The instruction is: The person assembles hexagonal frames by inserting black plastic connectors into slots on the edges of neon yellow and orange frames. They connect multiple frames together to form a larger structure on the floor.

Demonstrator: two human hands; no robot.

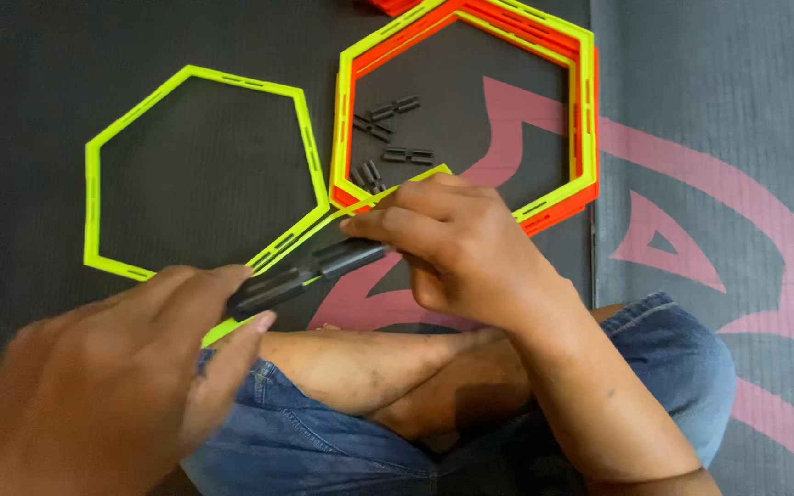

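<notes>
My left hand pinches the near end of a black connector clip that sits on the edge of a yellow hexagon ring. At the clip's far end, my right hand holds the clip and the ring's edge between its fingertips. This ring is tilted up off the mat, and my right hand hides much of it. A second yellow hexagon ring lies flat on the mat to the left.
A stack of yellow and orange hexagon rings lies at the top, with several loose black clips inside it. My crossed legs in jeans fill the bottom. All rests on a dark mat with pink markings.
</notes>
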